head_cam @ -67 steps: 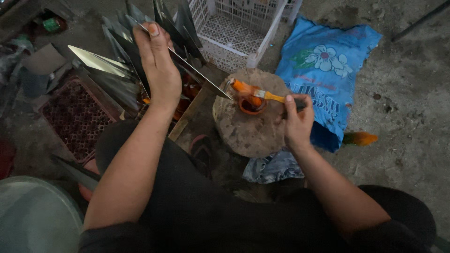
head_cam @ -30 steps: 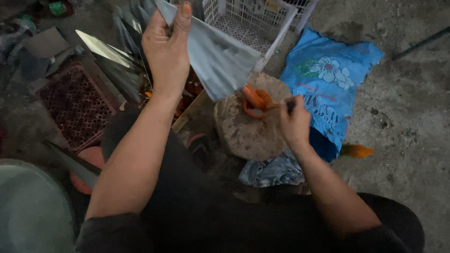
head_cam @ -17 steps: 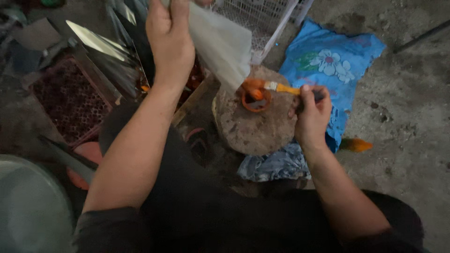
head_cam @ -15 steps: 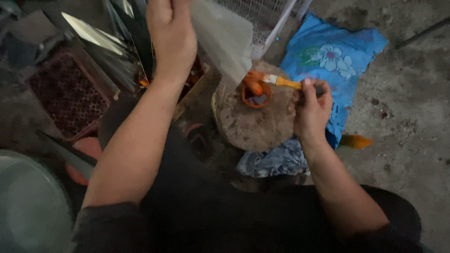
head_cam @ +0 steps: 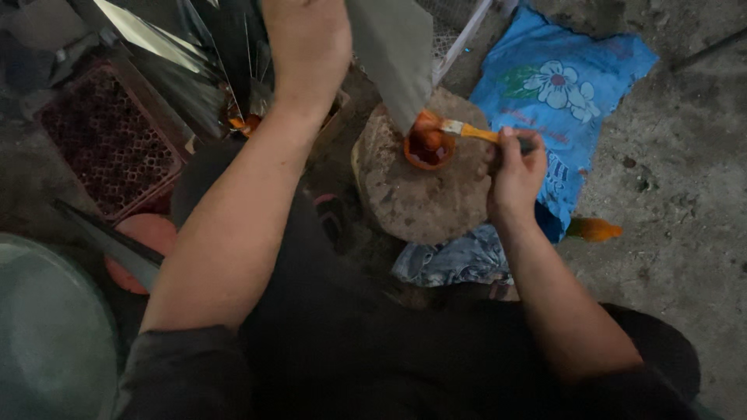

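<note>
Left hand [head_cam: 305,43]: closed on broad grey metal blade [head_cam: 393,54], tip angled down over small orange paint-filled cup [head_cam: 427,148] on round stone slab [head_cam: 424,183], centre. Right hand [head_cam: 515,173]: gripping orange-handled paintbrush [head_cam: 467,131], bristles at cup for loading.

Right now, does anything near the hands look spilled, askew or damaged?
Nothing looks spilled. The small orange cup sits upright on the round stone block, the brush in the right hand at its rim. The left hand holds a grey metal sheet tilted, its corner over the cup. An orange bottle lies on its side on the floor.
</note>
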